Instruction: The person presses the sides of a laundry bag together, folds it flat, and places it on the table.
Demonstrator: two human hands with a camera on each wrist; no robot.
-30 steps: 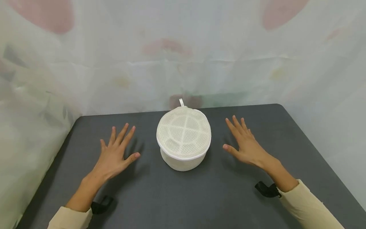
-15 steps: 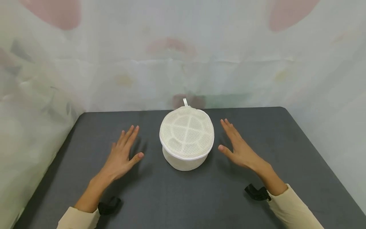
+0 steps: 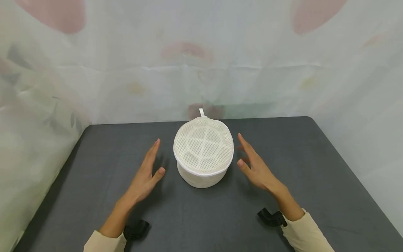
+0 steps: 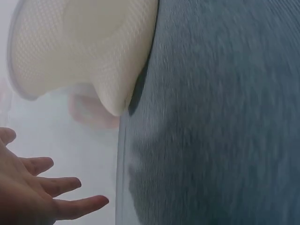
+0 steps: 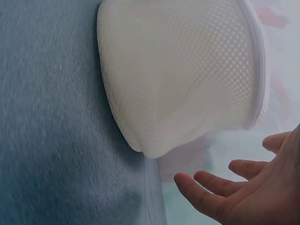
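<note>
dark grey table point(image 3: 94, 196) spans the head view, backed by a pale printed curtain point(image 3: 201, 70) on the far and side edges. round white mesh laundry case point(image 3: 203, 152) stands upright at table centre, towards the far edge; its axis runs vertical, flat circular lid facing up, slightly tipped towards the camera. small white hanging loop point(image 3: 201, 112) rises from the far rim, pointing away from the person. left hand point(image 3: 146, 176) is just beside the case on its left, fingers straight and together, palm turned inward, holding nothing, a gap remaining. right hand point(image 3: 255, 166) mirrors it on the right, fingers extended and relaxed, empty; contact with the case appears absent, though the wrist views are blurred.
</note>
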